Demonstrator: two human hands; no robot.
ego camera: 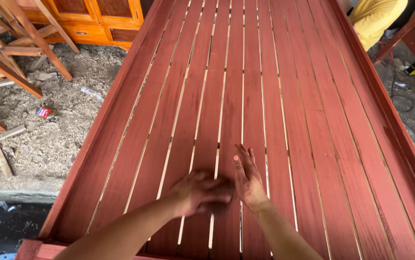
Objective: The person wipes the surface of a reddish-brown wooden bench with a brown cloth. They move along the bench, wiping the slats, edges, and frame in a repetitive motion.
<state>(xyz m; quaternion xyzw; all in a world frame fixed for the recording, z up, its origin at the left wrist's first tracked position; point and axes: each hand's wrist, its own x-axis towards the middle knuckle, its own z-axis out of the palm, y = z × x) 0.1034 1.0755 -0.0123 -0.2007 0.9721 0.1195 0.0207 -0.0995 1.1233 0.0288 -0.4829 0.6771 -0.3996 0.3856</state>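
Item: slatted bed frame [313, 120], red-stained wood, filling the view from 6 o'clock to 12 o'clock. Long boards ran lengthwise with narrow pale gaps between them; raised side rails bounded it at 9 and 3 o'clock, and a low end rail lay at 6 o'clock. The boards lay bare from the hands up to 12 o'clock.

Left hand [198, 191]: blurred, fingers loosely curled, over the boards at 6 o'clock, touching or nearly touching the right; whether it held anything could not be told.

Right hand [247, 175]: open, fingers straight and together, edge-on above the boards, holding nothing.

Surroundings: floor [48, 144] thick with sawdust at 9 o'clock; a small red and white packet [43, 112] lying on it; bare wooden frames [10, 53] at 10 o'clock; an orange cabinet [96, 21] at 11 o'clock. A person's yellow sleeve [376, 17] at 1 o'clock, beyond the right rail.
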